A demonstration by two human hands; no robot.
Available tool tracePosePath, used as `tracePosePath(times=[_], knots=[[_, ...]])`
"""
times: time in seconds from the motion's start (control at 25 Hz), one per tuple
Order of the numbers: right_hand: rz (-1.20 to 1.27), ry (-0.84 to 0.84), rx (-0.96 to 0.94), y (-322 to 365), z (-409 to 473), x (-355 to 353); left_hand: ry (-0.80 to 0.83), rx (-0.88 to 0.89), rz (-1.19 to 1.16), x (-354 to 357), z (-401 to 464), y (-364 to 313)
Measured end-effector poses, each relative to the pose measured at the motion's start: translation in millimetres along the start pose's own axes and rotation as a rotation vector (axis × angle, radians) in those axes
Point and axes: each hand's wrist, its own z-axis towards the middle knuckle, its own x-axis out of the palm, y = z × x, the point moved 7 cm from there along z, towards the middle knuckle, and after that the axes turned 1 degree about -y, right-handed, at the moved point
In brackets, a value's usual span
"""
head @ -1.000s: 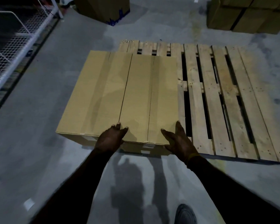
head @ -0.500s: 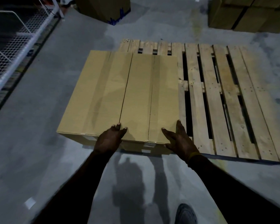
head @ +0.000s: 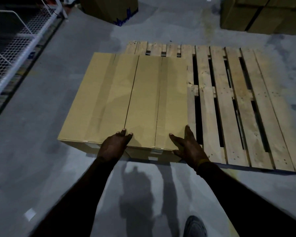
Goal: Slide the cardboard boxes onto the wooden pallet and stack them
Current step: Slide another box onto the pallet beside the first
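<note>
Left hand (head: 114,146): fingers straight and spread, laid flat over the near top edge of the cardboard boxes (head: 126,103), fingertips on the top face near the middle seam; pressing, not gripping.
Right hand (head: 188,146): fingers spread, thumb out toward the seam side, palm over the near right corner of the same top face; a yellowish band sits at the wrist.
Cardboard boxes: what appear to be long cartons set side by side, reading as one flat block, taped along the top; whether the left part is one carton or two cannot be told. The right portion seems to overlap the left edge of the wooden pallet (head: 243,103), the left portion over the concrete floor (head: 41,134); whether the block rests on the slats or butts against them is not clear.
Wooden pallet: bare slats with dark gaps, open to the right of the block.
Step in hand (judged): shifting the block rightward onto the pallet.
How to do it well (judged): push low on the left side wall rather than down on the top; keep both hands level so the cartons travel together; watch for leading edges catching in slat gaps.
Surroundings: other boxes (head: 263,16) at far right, one carton (head: 109,9) at far centre, wire rack (head: 15,40) at left, a shoe (head: 195,227) at the bottom edge.
</note>
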Motion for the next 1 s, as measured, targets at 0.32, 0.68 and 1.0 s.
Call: tracePosePath(times=[0.32, 0.68, 1.0], knots=[[-0.074, 0.018, 0.056, 15, -11, 0, 0.065, -0.117, -0.191, 4, -13, -7], [0.103, -0.068, 0.140, 89, -82, -62, -0.012, -0.106, -0.230, -102, -83, -70], [0.139, -0.143, 0.099, 177, -250, -182, -0.037, -0.024, -0.252, -236, -227, -141]])
